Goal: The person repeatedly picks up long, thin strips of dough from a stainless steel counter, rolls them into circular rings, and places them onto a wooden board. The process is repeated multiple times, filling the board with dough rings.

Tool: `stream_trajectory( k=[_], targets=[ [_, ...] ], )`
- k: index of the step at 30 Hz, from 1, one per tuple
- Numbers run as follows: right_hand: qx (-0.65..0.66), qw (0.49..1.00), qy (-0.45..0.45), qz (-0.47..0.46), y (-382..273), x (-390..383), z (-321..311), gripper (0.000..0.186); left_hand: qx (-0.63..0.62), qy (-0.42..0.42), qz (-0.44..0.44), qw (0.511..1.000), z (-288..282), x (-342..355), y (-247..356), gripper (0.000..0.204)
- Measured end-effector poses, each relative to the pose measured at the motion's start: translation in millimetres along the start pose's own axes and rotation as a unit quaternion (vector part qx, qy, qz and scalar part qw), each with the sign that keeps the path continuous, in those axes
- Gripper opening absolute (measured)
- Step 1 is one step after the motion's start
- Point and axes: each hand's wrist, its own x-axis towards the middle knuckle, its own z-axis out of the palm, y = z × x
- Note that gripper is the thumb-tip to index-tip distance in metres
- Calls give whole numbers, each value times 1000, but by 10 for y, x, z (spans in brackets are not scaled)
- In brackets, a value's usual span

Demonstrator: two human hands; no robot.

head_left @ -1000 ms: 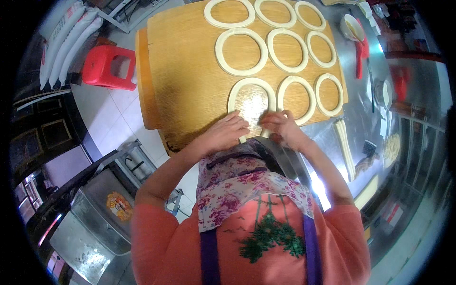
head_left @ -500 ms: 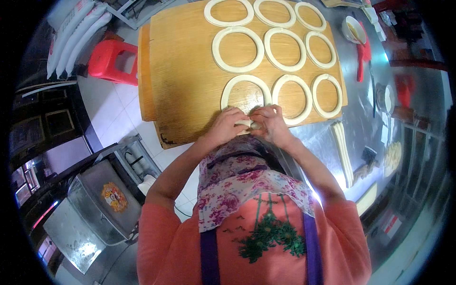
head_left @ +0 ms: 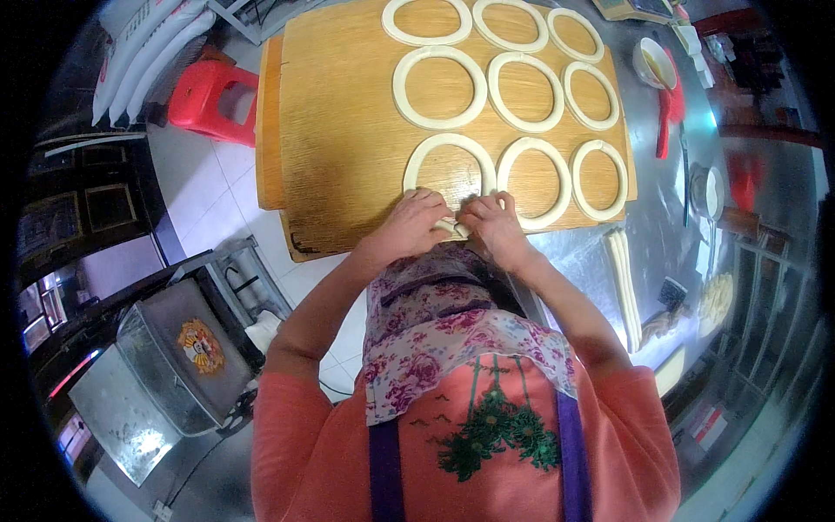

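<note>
Both my hands are at the near side of a pale dough ring (head_left: 450,141) by the front edge of a wooden board (head_left: 339,113). My left hand (head_left: 416,223) is closed on the ring's left end, and my right hand (head_left: 492,224) grips its right end. The two dough ends meet between my fingertips; my fingers partly hide the join. Several more dough rings, such as one to the right (head_left: 534,183) and one behind (head_left: 439,87), lie in rows on the board.
Right of the board, a metal table (head_left: 578,270) bears long dough strips (head_left: 624,291), a white bowl (head_left: 654,63) and a red-handled tool (head_left: 664,130). At left are a red stool (head_left: 213,103), white sacks (head_left: 148,65) and a metal box (head_left: 178,365).
The dough ends, slightly raised and apart before, are now pressed together lower, near the board. My hands have come a little closer to each other. The view has shifted slightly.
</note>
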Motion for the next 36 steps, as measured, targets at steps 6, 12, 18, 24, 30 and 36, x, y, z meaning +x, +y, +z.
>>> stream_trajectory(
  k=[6, 12, 18, 24, 30, 36],
  targets=[
    [101, 994, 28, 32, 152, -12, -27, 31, 23, 73, -21, 997, 236, 19, 180, 31],
    [151, 986, -8, 67, 127, 41, -120, 25, 35, 106, -39, 993, 422, -14, 133, 29],
    [110, 994, 20, -15, 226, 49, -62, 20, 48, 107, -34, 992, 288, -12, 235, 30],
    [77, 995, 60, 2, 95, -24, 70, 20, 40, 66, -13, 997, 202, -54, 50, 24],
    [57, 987, 140, 54, 17, -17, 200, 17, 90, 113, -22, 989, 353, -36, 72, 17],
    [19, 987, 132, 87, -34, 70, 250, 15, 51, 163, -42, 984, 411, -27, 60, 15]
  ],
)
